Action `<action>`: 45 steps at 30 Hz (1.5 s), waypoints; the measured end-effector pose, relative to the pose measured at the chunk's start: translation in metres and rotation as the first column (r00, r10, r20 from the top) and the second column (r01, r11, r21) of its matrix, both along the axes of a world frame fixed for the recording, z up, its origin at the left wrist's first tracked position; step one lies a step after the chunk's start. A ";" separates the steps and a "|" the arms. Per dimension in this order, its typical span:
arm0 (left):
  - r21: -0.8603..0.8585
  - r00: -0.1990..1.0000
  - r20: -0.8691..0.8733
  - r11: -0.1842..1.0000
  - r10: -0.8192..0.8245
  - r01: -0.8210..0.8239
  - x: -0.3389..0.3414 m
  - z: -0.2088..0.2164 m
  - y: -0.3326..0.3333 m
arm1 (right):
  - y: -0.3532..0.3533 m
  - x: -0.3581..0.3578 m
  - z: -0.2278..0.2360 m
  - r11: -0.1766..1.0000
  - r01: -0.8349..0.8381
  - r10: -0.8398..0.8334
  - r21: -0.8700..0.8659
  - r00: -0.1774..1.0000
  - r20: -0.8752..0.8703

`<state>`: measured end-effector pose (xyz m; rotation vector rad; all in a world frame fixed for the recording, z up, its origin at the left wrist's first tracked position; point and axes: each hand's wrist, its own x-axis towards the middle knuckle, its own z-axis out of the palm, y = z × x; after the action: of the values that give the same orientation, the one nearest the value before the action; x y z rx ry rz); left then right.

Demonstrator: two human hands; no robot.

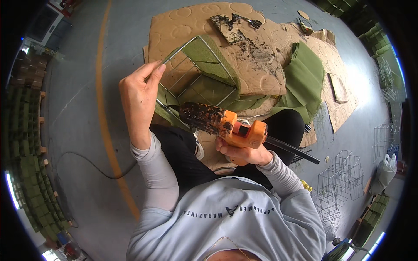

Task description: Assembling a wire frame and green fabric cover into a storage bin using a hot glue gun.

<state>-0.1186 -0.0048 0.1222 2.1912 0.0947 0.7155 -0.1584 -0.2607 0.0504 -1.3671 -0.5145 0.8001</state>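
My right hand [246,153] is wrapped round the grip of an orange hot glue gun [235,124], its front half crusted with black glue. A dark glue stick [294,150] juts from its rear. The nozzle points left, close to the lower-left rim of a wire-framed basket [174,54] with green fabric [211,58] on its sides; I cannot tell whether it touches. My left hand [141,95] pinches the basket's left upper edge between thumb and fingers. The basket is tilted, its opening facing me, above my crossed legs.
Cardboard sheets [170,26] cover the floor ahead, bearing a glue-stained board [227,29], scissors [254,23] and folded green fabric [305,78]. Bare wire frames [342,178] stand at the right. A cable [93,167] runs along the left floor; stacked green boxes [26,126] line the left side.
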 end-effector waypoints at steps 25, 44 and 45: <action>0.054 0.997 0.007 0.996 0.073 -0.073 0.001 0.001 -0.001 | -0.012 -0.010 0.004 1.000 0.000 0.000 0.015 1.000 0.004; 0.045 0.998 0.011 0.997 0.066 -0.066 0.002 -0.004 0.001 | -0.016 -0.016 0.004 0.999 0.043 -0.043 -0.012 0.999 0.030; 0.046 0.998 0.035 0.997 0.060 -0.061 0.003 -0.005 0.003 | -0.017 -0.017 0.003 0.998 0.056 -0.058 -0.029 0.996 -0.067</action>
<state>-0.1155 -0.0022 0.1170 2.2279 0.1285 0.7960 -0.1751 -0.2781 0.0536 -1.3684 -0.4112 0.8067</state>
